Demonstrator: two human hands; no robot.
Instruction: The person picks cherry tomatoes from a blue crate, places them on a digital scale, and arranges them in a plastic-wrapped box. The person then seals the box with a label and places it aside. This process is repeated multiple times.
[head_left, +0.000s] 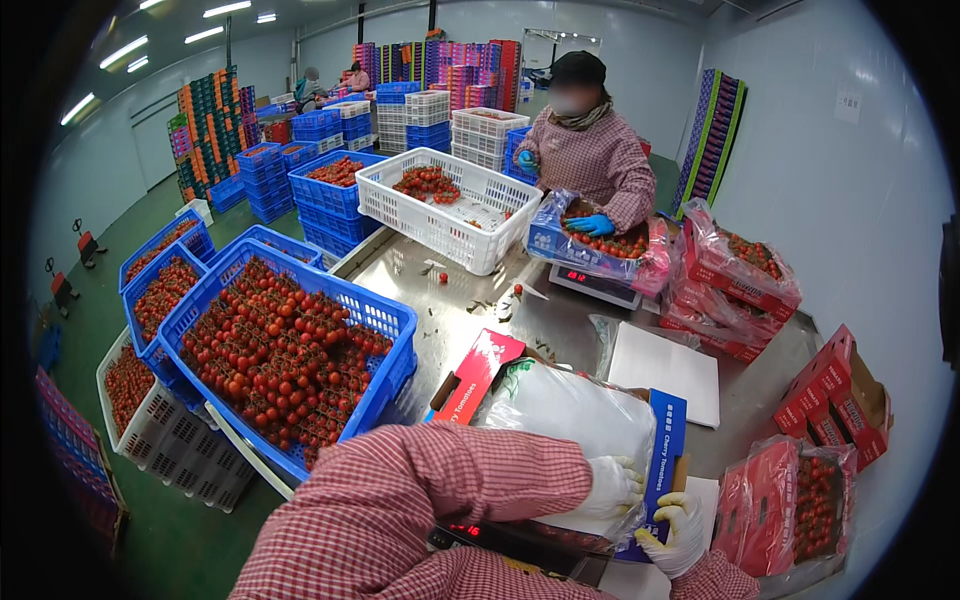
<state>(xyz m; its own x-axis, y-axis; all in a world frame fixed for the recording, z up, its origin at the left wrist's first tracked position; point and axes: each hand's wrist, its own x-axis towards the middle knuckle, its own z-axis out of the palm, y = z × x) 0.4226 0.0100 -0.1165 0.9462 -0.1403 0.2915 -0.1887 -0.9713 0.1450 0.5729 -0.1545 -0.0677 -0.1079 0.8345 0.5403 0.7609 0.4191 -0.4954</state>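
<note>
Before me a cherry tomato carton stands on a scale with a lit red display (469, 530). Its red end flap (480, 379) and blue end flap (664, 450) are raised. A white sheet (562, 401) and clear plastic film cover most of the contents. My left hand (616, 489), in a white glove, reaches across and rests on the covering just inside the blue flap. My right hand (679, 532), also gloved, is at the near end of that flap, thumb and fingers apart around its edge. Whether it pinches the flap or the film cannot be made out.
At my left, a blue crate (397, 360) brims with tomatoes on the vine. Across the metal table (420, 307), a co-worker (592, 146) handles a carton (562, 244) on another scale. A white crate (450, 232), red cartons (754, 517) and white sheets (664, 367) surround the work area.
</note>
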